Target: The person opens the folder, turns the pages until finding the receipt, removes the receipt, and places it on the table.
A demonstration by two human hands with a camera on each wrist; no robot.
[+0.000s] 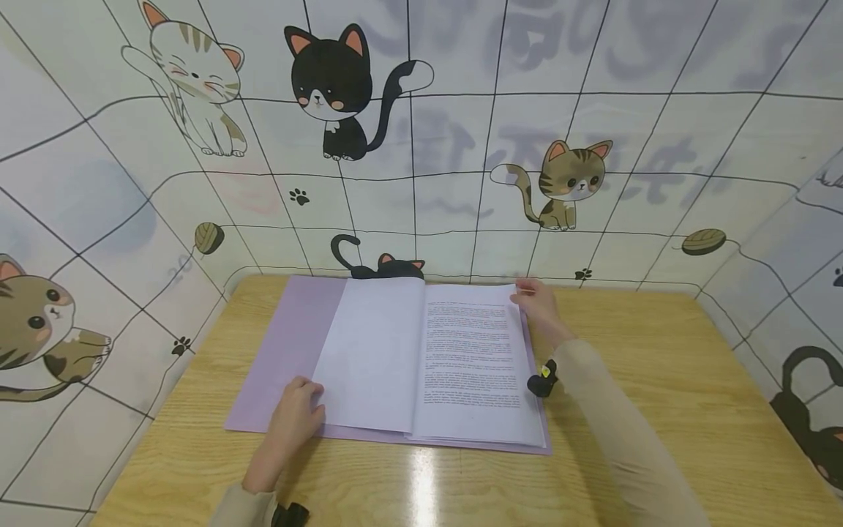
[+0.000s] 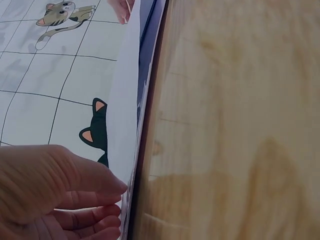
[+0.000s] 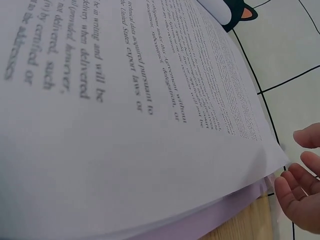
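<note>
A document folder with a light purple cover lies open on the table, with white sheets inside. Its left page looks blank, and the right page carries printed paragraphs. At the lower left edge of the blank page, my left hand rests its fingertips on the paper. In the left wrist view, the thumb and fingers touch the sheet. My right hand is at the printed page's top right corner. The right wrist view shows its thumb and fingers apart, with the page corner beside the fingertips.
The wooden table spreads around the folder. A white gridded sheet with cartoon cats stands behind and along both sides. Black wrist devices sit on both arms. Light sleeves cover the forearms.
</note>
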